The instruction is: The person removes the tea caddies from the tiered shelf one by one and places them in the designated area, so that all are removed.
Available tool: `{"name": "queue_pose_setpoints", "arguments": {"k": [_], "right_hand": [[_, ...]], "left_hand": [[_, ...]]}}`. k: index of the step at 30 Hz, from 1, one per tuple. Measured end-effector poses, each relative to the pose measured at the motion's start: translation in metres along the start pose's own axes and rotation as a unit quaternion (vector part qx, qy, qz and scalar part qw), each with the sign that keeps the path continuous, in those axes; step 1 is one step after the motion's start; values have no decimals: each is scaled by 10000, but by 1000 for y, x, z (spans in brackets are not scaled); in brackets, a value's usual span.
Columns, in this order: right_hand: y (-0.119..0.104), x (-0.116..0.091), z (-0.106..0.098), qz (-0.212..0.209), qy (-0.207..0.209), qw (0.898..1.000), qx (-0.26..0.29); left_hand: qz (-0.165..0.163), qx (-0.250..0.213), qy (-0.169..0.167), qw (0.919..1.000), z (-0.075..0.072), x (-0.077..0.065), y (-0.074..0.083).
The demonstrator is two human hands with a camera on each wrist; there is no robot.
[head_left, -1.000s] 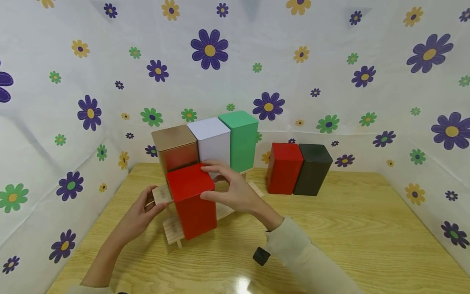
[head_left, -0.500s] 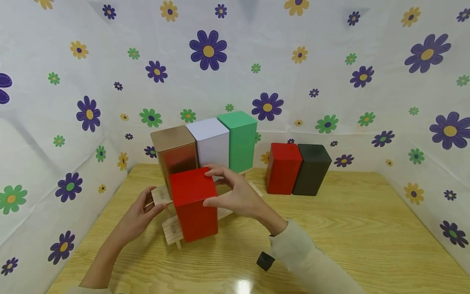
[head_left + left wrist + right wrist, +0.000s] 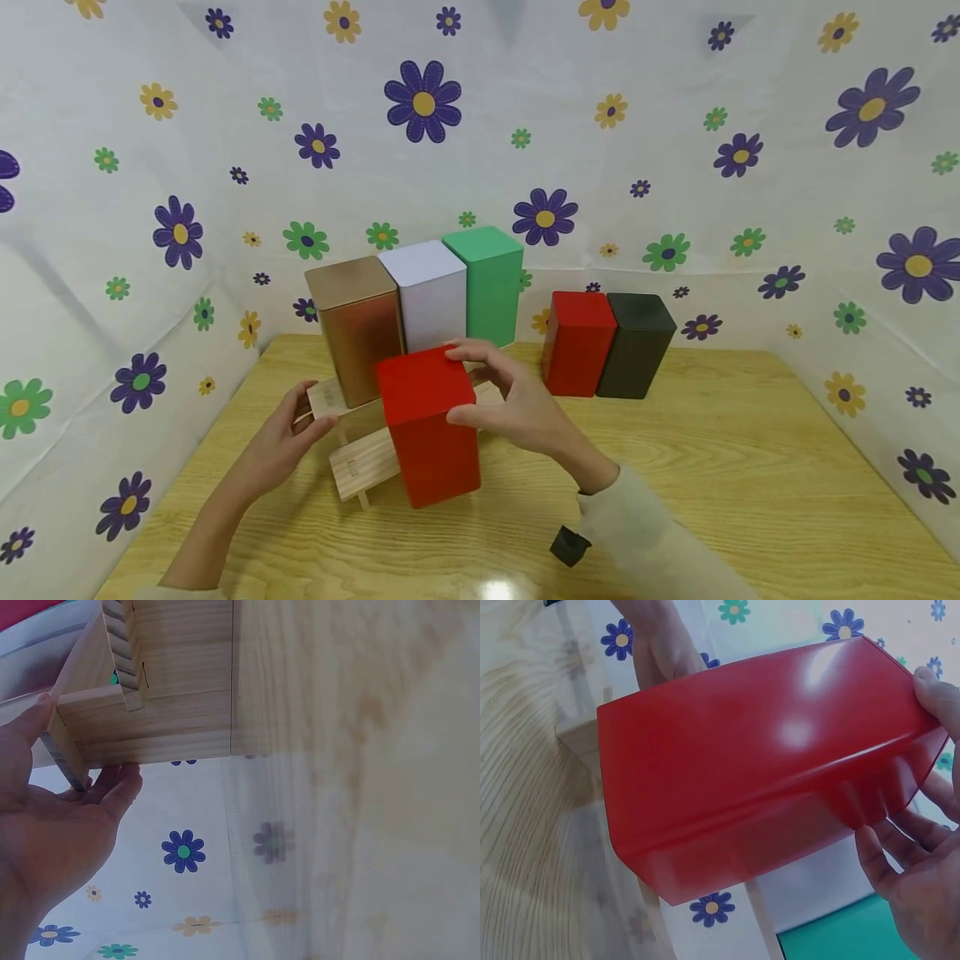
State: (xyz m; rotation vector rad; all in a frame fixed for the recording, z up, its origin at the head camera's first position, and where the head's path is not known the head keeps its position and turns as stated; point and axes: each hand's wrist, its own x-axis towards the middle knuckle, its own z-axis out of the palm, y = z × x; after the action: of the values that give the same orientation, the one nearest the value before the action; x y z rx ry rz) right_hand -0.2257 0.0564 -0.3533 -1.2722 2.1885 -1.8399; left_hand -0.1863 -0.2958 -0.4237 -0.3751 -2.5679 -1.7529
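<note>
My right hand [image 3: 525, 408] grips the top of a tall, glossy red tin box [image 3: 435, 450], thumb on the near side and fingers on the far side. The box leans slightly, in front of a two-step wooden rack [image 3: 363, 462], and hides part of its lower step. In the right wrist view the red tin box [image 3: 757, 765] fills the middle, fingertips at its upper end. My left hand [image 3: 281, 442] pinches the left end of the rack's upper step; the left wrist view has the thumb on one face of the rack [image 3: 172, 727] and fingers behind.
On the upper step stand a gold-brown box [image 3: 363, 333], a pale lilac box [image 3: 431, 292] and a green box [image 3: 495, 292]. Farther right, another red box [image 3: 577, 346] and a black box [image 3: 636, 346] stand side by side on the wooden table [image 3: 712, 467]. Flowered white cloth walls surround it.
My right hand has carried the red tin box to the right and slightly toward me, uncovering more of the lower step and the gold-brown box. My left hand stays on the rack.
</note>
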Motion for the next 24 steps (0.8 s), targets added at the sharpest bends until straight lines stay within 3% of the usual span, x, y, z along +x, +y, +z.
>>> {"name": "queue_pose_setpoints", "arguments": {"k": [7,15,24], "right_hand": [[-3,-17,-21,-104,123,9997,-204],[-2,-36,-46,-29,324,9993,-185],[-2,-58,-74,130,634,9971,-410]], "left_hand": [[-66,-46,-70,9999,-1,-1,0],[-393,442,-53,9982,-5,-2,0],[-222,198,-89,9995,-3,-1,2]]}}
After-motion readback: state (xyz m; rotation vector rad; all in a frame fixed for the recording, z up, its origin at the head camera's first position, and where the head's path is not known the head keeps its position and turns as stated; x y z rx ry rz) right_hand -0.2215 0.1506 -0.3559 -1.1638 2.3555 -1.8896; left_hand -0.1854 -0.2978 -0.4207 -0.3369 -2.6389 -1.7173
